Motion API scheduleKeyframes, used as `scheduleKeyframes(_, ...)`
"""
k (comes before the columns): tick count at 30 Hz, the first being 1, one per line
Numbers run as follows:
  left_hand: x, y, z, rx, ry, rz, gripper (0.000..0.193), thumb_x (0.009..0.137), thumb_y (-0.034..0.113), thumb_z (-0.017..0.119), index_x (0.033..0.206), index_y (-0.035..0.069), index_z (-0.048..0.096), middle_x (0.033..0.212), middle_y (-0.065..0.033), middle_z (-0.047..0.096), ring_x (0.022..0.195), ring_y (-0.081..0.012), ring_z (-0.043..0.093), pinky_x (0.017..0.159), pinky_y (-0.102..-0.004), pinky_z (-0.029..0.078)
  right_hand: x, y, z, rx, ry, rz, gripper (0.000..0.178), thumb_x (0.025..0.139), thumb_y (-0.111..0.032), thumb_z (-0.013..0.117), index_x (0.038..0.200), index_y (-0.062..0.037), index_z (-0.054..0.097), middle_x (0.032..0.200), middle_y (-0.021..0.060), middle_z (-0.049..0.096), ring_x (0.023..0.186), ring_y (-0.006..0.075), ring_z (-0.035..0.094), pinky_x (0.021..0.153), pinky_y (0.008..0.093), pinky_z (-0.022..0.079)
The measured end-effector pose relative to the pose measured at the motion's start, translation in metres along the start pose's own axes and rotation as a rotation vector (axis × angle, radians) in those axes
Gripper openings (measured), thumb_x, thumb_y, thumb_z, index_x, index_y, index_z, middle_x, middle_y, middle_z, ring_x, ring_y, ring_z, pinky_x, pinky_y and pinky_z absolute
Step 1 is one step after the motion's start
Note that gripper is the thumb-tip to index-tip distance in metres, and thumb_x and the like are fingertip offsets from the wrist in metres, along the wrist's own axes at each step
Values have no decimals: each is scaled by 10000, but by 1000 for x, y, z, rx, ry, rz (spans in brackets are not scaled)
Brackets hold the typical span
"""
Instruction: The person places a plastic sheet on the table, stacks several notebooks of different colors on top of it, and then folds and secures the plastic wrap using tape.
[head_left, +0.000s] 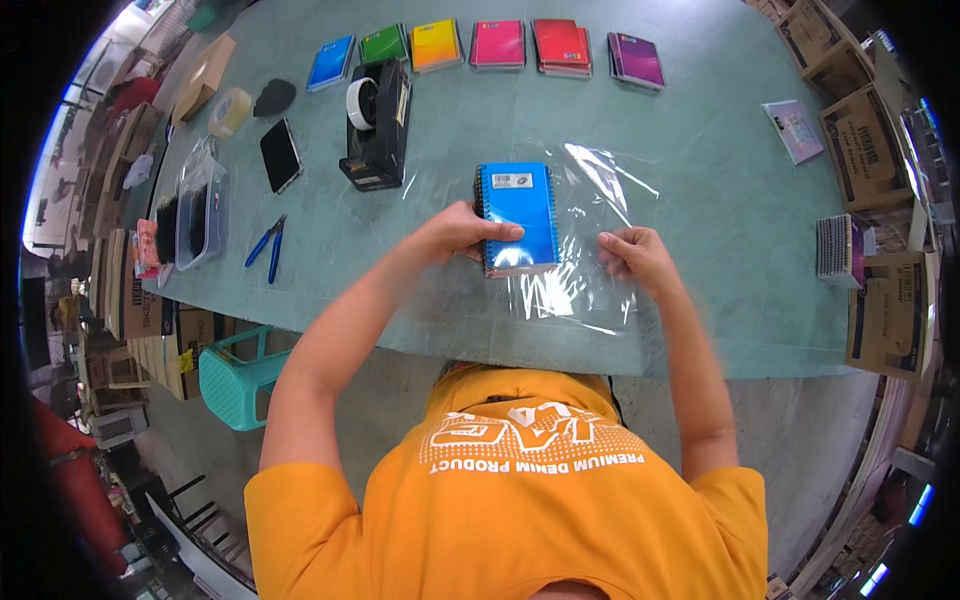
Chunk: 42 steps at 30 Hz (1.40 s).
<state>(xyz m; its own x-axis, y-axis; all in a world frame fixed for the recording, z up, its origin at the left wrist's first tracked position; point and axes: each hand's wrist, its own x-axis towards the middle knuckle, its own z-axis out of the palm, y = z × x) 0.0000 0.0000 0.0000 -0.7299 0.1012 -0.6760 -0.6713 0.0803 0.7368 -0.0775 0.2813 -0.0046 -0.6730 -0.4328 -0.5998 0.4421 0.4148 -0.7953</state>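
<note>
My left hand point(468, 232) grips a stack of blue spiral notebooks point(519, 205) by its left side, thumb lying on the top cover. A small white label point(512, 181) with a barcode is on that cover. To the right of the stack, a sheet of clear plastic film point(590, 260) lies crinkled and shiny, partly against the notebooks. Its right edge is pinched between the thumb and fingers of my right hand point(634, 258). How far the film runs beneath the stack I cannot tell.
Beyond my hands stands a black tape dispenser point(378, 125). Several coloured notebook stacks point(498, 45) line the far side. At left are a phone point(281, 156), blue-handled nippers point(266, 248), a plastic tub point(203, 212) and a tape roll point(230, 112). Cardboard boxes point(866, 145) border the right edge.
</note>
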Motion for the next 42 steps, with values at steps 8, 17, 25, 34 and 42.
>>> scheduleKeyframes(8, -12, 13, -7, 67, 101, -81, 775, 640, 389, 811, 1184, -65, 497, 1097, -178, 584, 934, -250, 618, 782, -349, 519, -4, -10, 17, 66, 53, -237, 222, 792, -233, 711, 790, -41, 599, 672, 4, 590, 578, 60, 546, 467, 200, 416)
scheduleKeyframes(17, -26, 19, 108, 333, 355, 599, 416, 774, 142, 668, 1103, -5, 459, 754, -128, 627, 640, -190, 628, 522, -300, 478, 27, 25, 53, 741, -71, -91, 324, 830, -364, 655, 728, -69, 570, 596, -10, 498, 489, 62, 433, 415, 203, 326)
scheduleKeyframes(25, -30, 7, 103, 155, 278, 436, 333, 822, 84, 595, 1120, 37, 452, 812, -118, 637, 609, -143, 613, 479, -270, 469, 7, 10, 3, -3, 619, -469, 586, 869, -563, 477, 784, 4, 596, 671, 76, 567, 532, 150, 519, 484, 296, 453)
scheduleKeyframes(34, -18, 8, 19, 377, 823, 694, 248, 832, 210, 639, 974, 10, 600, 864, -92, 627, 741, -158, 576, 666, -268, 460, 32, -24, 18, 340, 245, -95, 769, 715, -708, 548, 872, 43, 591, 729, 97, 594, 645, 205, 609, 579, 328, 524)
scheduleKeyframes(42, 36, -14, -13, 330, 855, 721, 479, 829, 370, 642, 1124, 7, 537, 959, -147, 605, 905, -221, 560, 785, -325, 448, -18, -89, 48, -716, 39, -134, 264, 755, -205, 611, 677, 48, 616, 577, 158, 609, 512, 244, 625, 537, 352, 519)
